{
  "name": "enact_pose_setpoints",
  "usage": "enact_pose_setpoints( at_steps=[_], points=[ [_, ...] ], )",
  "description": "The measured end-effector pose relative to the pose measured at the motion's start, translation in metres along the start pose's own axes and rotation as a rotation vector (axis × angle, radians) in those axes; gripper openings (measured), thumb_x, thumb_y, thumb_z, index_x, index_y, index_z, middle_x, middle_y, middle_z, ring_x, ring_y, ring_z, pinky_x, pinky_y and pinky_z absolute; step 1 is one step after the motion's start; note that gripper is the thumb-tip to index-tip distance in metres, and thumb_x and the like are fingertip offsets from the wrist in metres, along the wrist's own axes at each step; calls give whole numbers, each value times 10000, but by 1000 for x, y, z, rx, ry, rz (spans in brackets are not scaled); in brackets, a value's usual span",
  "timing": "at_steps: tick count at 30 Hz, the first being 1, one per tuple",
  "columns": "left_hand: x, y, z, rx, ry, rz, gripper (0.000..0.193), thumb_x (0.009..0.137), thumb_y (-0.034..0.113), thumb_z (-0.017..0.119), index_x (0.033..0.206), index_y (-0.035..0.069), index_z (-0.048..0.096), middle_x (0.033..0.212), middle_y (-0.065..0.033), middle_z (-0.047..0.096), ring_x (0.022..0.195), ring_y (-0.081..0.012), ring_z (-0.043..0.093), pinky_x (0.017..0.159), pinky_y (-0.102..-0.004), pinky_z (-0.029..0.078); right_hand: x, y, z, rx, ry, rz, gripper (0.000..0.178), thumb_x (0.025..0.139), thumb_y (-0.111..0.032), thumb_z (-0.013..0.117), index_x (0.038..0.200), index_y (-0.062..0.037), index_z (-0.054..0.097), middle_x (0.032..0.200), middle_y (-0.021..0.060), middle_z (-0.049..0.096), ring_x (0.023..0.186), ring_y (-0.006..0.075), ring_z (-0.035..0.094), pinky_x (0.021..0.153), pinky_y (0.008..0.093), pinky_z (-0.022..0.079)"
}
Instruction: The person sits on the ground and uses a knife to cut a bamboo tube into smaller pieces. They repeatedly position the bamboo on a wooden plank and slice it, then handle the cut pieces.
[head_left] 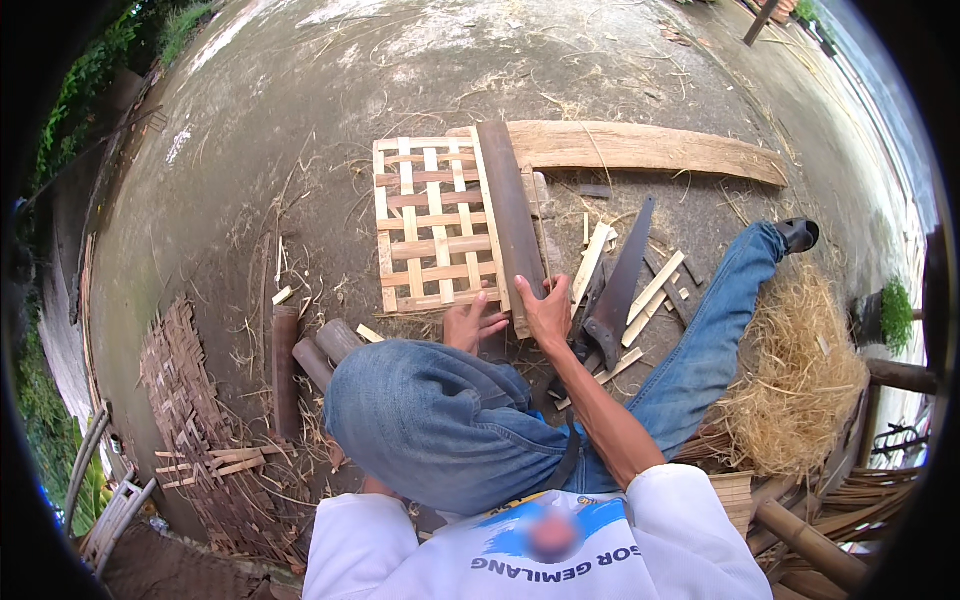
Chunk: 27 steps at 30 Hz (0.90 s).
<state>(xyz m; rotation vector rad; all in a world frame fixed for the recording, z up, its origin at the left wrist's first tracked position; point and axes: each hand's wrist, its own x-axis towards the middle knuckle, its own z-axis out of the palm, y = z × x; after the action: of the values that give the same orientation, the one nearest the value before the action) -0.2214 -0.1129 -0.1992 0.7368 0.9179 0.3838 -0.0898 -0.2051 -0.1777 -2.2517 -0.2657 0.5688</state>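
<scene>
A woven bamboo lattice panel [411,249] lies on the ground in front of me, its pale and brown strips crossing with square gaps. Along its right side runs a dark brown length of bamboo [504,190] with a pale strip beside it. My right hand [546,312] grips the near end of the dark bamboo, thumb on the left and fingers on the right. Just below the panel's near right corner is my left hand [470,324], its fingers apart and close to the bamboo's end. Part of that hand is hidden behind my raised knee.
A handsaw [622,285] lies right of my right hand among loose bamboo strips [655,299]. Behind the panel stretches a long wooden plank [650,150]. Bamboo tubes [286,370] and a worn woven mat [190,390] are at left. Shavings [795,380] heap beyond my outstretched leg.
</scene>
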Motion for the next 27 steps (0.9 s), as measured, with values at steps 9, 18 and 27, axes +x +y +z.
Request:
enact_pose_setpoints(
  at_steps=[9, 18, 27],
  points=[
    [1, -1, 1, 2, -6, 7, 479, 1052, 269, 609, 1449, 15, 529, 1330, -219, 575, 1003, -371, 719, 818, -413, 656, 3, 3, 0, 61, -13, -59, 724, 859, -586, 744, 1243, 3, 572, 1116, 192, 669, 988, 328, 643, 891, 442, 499],
    [-2, 1, 0, -7, -15, -17, 476, 1055, 273, 609, 1454, 32, 516, 1277, -179, 629, 1006, -356, 728, 855, -443, 656, 9, 16, 2, 90, -88, -85, 700, 904, -559, 695, 1333, -27, 544, 1242, 256, 663, 1163, 417, 640, 981, 495, 482],
    [1, -12, -7, -13, -10, -42, 468, 1057, 273, 601, 1432, 3, 526, 1268, -213, 636, 1003, -357, 729, 830, -418, 658, 0, 15, -1, 26, -55, -69, 700, 895, -580, 690, 1328, -50, 543, 1247, 230, 666, 1172, 416, 635, 974, 502, 482]
  ],
)
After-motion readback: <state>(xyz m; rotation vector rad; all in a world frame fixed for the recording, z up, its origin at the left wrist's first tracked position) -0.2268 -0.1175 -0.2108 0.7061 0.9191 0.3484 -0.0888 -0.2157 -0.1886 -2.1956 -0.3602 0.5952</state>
